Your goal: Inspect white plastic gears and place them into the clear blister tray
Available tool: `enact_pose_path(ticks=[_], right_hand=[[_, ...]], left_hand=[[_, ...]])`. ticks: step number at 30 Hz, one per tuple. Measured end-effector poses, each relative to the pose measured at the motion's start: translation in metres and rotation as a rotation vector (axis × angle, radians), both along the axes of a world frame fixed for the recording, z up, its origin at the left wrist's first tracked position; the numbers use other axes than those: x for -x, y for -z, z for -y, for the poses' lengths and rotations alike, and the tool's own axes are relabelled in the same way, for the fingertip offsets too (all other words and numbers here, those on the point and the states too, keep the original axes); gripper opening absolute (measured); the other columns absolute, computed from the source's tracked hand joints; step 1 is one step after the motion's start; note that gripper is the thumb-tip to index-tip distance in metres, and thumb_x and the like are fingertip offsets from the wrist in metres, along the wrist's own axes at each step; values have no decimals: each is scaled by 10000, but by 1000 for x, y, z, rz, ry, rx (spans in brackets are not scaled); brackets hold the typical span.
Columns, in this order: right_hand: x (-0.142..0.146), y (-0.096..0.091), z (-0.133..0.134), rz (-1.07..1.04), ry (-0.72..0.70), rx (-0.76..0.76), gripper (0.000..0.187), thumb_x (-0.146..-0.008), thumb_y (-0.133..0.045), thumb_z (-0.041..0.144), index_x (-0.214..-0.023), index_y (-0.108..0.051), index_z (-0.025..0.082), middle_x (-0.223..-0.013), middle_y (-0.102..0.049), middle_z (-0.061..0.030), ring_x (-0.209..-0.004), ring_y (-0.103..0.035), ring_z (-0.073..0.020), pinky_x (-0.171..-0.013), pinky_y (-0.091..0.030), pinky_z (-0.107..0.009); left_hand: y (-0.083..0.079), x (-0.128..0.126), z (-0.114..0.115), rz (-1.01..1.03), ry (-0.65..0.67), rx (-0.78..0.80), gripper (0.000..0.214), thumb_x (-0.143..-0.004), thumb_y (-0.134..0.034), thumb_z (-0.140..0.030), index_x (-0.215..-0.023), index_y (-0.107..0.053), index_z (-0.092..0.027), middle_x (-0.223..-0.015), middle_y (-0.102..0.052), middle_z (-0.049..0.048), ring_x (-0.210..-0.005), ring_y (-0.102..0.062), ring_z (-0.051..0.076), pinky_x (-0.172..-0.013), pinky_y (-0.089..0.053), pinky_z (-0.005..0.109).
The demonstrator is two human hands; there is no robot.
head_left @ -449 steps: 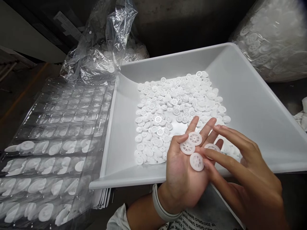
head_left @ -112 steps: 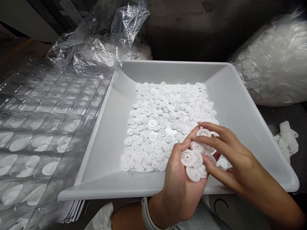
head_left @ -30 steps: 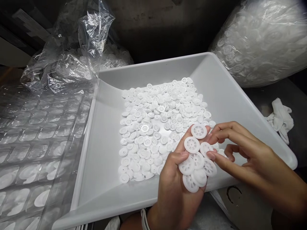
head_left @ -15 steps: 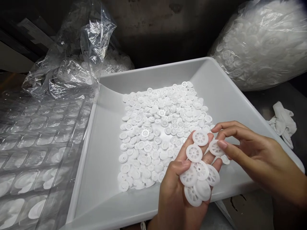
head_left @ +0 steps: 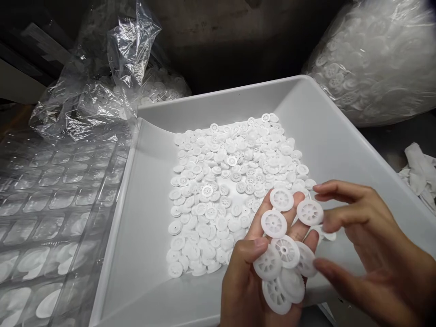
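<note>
The biggest thing before me is a wide, light-grey plastic bin with sloping walls and a smooth rim, standing right in front of the person. Along its left side lies a clear plastic tray moulded into rows of shallow pockets, with blurred white pieces in the nearer rows. Past the bin's right side, a bulging clear plastic bag is packed with round white parts, a few showing spokes. At the far left corner sits a crumpled, shiny clear plastic bag, also holding white parts.

A thick layer of loose white plastic discs covers much of the bin's floor, overlapping every which way.

Both hands are over the bin's near right part. The left hand is palm up, thumb bent inward over what it carries. The right hand faces it from the side, thumb and fingers parted, their tips right by the left hand's load; I can't tell whether they touch it. Outside the bin, at far right, lies a rumpled white cloth.

Smallest are the round white plastic spoked wheels in the left hand, eight by my count: three set apart over the fingers, five overlapping lower down.
</note>
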State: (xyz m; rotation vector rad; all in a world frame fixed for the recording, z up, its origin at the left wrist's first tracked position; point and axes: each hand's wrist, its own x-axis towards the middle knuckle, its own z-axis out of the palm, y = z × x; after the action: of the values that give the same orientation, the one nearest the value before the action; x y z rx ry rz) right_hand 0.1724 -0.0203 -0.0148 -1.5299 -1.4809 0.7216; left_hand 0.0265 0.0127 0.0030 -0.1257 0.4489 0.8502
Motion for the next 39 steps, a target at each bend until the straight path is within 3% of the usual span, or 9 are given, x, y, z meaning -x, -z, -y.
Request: enact_pose_path(ticks=[4,8,13,17,23,29,32,39], right_hand=[[16,-5,7,98,-5,18,162,-826,-646,298,-972,-578,318,-1216,-513,-50,-1304,-386,-311,-972,-473,-453],[17,-4,6,30,36,41,93,-836,-628,244,-904,-602,302,-1248,-522,-26,-1278,-432,-286,-957,-493,-408],[10,-4,1,-28,88,98,58,-784,-688,304,-809,-637,292,-1208,-531,-54,-1185,-512,-323,-867,-571,-429],[9,-2,3,-60,112,73,67,-795,-691,270,-837,-642,291,-1190,-528,-52,-1198,-497,-291,-930,-536,-407],[10,3,5,-92,92,41,101,-805,-691,256,-863,-629,310,-1151,-535,-28,-1219,-471,-264,-938,-495,-377],[16,6,2,-200,230,-36,307,-780,-693,228,-1033,-555,333,-1164,-553,-18,-1140,-536,-250,-888,-494,-377],[19,4,2,-185,266,14,411,-778,-702,248,-1140,-550,366,-1212,-547,-1,-1123,-545,-242,-892,-490,-355],[14,-1,6,-169,248,126,462,-759,-723,301,-1181,-553,385,-1234,-550,18,-1130,-543,-251,-917,-509,-355]], left_hand=[[-3,-1,-3,-46,21,9,638,-837,-347,-236,-1471,-321,-171,-1353,-570,85,-1362,-403,252,-1149,-257,400],[-3,-2,-3,-65,27,12,666,-814,-386,-251,-1473,-317,-188,-1358,-564,91,-1374,-379,276,-1111,-316,417],[-4,-2,-2,-72,22,19,632,-830,-392,-239,-1459,-346,-199,-1349,-575,80,-1363,-400,253,-1146,-276,386],[-3,-2,-1,-73,11,-21,627,-824,-409,-236,-1447,-369,-183,-1372,-553,89,-1362,-400,267,-1139,-290,397],[-2,-2,-1,-52,10,-29,629,-867,-333,-220,-1491,-266,-182,-1399,-525,97,-1340,-432,253,-1133,-288,400],[-2,-2,0,-87,5,-36,629,-857,-345,-250,-1481,-300,-188,-1388,-536,97,-1321,-456,255,-1137,-287,384],[-2,-2,1,-72,5,-19,608,-872,-328,-242,-1477,-311,-184,-1378,-546,102,-1328,-449,256,-1147,-271,407],[-2,-1,2,-74,18,-6,597,-883,-314,-236,-1479,-308,-194,-1382,-545,83,-1327,-451,246,-1150,-278,401]])
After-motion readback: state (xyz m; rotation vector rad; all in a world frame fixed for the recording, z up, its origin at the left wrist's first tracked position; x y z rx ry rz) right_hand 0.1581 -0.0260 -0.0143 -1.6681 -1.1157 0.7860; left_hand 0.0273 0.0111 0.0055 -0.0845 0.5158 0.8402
